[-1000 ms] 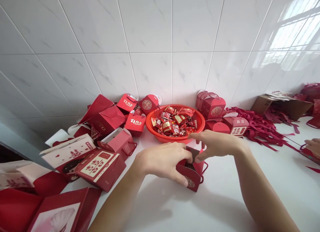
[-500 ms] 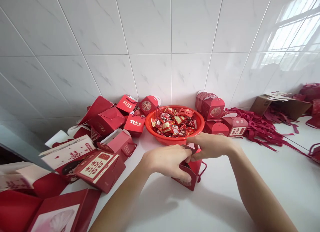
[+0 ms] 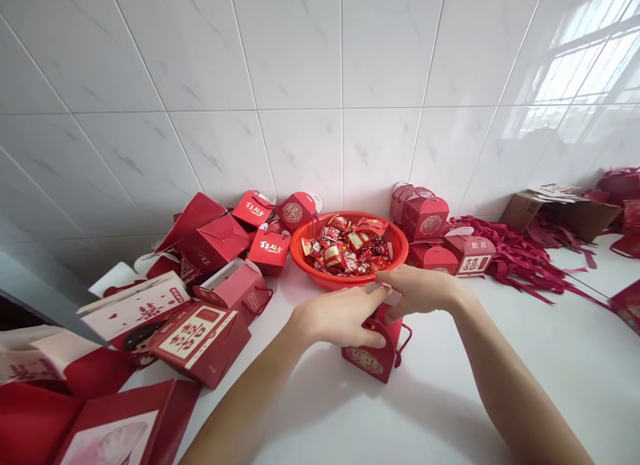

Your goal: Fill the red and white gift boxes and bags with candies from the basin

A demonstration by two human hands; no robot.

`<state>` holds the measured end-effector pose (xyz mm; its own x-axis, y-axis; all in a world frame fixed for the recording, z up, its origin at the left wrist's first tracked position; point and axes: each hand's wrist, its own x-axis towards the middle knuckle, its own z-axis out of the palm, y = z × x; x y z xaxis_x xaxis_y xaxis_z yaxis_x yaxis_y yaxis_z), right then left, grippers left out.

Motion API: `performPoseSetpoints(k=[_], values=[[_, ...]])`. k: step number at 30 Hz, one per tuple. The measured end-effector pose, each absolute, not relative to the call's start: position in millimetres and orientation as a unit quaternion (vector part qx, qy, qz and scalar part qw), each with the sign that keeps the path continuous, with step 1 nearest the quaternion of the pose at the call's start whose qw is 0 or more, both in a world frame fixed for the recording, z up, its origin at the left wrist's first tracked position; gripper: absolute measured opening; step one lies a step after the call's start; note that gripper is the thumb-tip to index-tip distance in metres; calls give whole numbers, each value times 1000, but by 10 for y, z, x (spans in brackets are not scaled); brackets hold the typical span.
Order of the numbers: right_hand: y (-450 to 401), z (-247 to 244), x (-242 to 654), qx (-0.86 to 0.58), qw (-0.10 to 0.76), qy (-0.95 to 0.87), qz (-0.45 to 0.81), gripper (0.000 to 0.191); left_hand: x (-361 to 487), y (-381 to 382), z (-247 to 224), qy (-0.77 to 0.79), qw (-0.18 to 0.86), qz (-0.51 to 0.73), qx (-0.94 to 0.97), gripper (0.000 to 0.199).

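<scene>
A small red gift box with a gold round print and a rope handle stands upright on the white table, in front of me. My left hand is curled over its top, the thumb pressed on the near rounded flap. From the right, my right hand grips the top at the far side, its fingertips close to those of the left. The fingers hide most of the box's top and its inside. Just behind the hands sits an orange-red plastic basket of wrapped candies.
Several red and white gift boxes are heaped on the left. Closed red boxes are stacked right of the basket. Further right lie dark red ribbons and an open cardboard box. A tiled wall bounds the back.
The near flap of the gift box has tipped inward and up, so its gold print now shows. My left hand has shifted slightly right over the top.
</scene>
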<state>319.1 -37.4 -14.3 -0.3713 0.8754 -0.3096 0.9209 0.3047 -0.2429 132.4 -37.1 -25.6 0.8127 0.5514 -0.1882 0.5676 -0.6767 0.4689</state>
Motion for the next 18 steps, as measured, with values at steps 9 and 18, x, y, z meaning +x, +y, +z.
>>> performPoseSetpoints(k=[9, 18], values=[[-438, -166, 3126, 508, 43, 846, -157, 22, 1339, -411, -183, 419, 175, -37, 890, 41], [-491, 8, 3213, 459, 94, 851, -237, 31, 1301, -228, -257, 301, 267, -42, 914, 30]])
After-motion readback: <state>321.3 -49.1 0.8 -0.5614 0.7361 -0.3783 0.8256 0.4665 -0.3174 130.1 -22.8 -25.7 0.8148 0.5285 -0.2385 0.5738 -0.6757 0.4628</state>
